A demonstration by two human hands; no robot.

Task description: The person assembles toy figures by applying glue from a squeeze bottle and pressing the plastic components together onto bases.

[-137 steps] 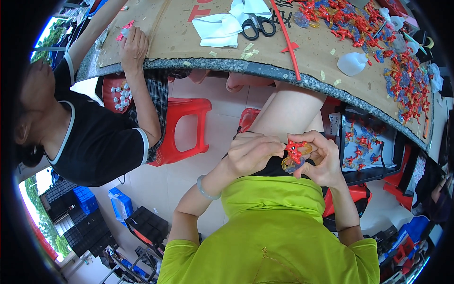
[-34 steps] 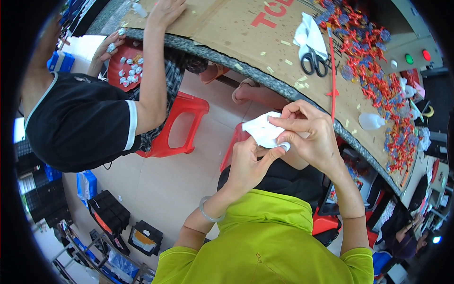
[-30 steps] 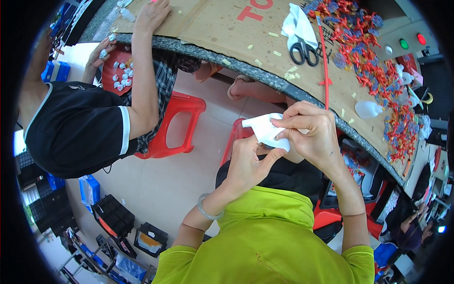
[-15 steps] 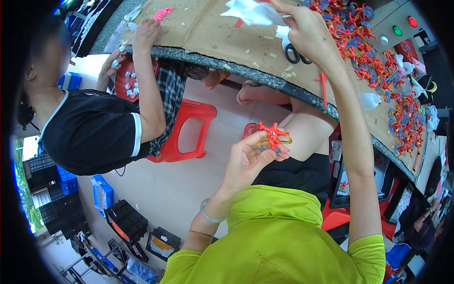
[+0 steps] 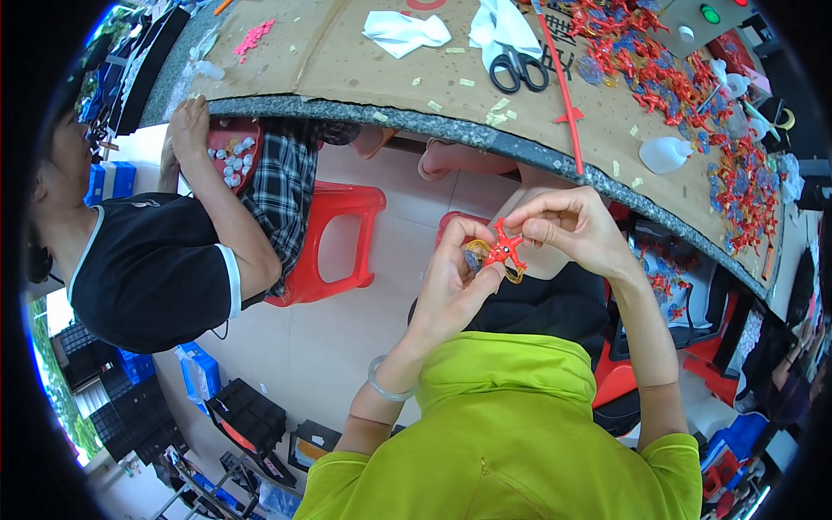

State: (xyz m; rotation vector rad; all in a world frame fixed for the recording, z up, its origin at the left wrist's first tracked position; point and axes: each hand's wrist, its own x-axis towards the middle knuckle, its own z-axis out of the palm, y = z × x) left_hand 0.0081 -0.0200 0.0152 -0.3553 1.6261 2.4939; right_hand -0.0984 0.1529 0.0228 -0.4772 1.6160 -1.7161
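Note:
A small red plastic toy figure [image 5: 504,250] with yellow and clear bluish parts is held above my lap. My left hand [image 5: 452,282] grips it from the left, thumb and fingers closed round its lower part. The thumb and forefinger of my right hand [image 5: 579,232] pinch at the figure's upper right end. Whether something tiny sits between those fingertips is too small to tell. On the cardboard-covered table [image 5: 347,74] beyond lie a white cloth [image 5: 406,33], another white cloth [image 5: 503,30] and black-handled scissors [image 5: 517,73].
Many red, yellow and blue toy figures [image 5: 667,91] cover the table's right side, near a white squeeze bottle [image 5: 665,154] and a long red stick [image 5: 565,100]. A co-worker [image 5: 160,269] sits at left with a red bowl [image 5: 227,139] of small whitish pieces. A red stool [image 5: 325,243] stands between us.
My right hand has let go of the white cloth, now on the table, and come down to the toy figure. The co-worker's arm has drawn back from the pink pieces toward the table edge.

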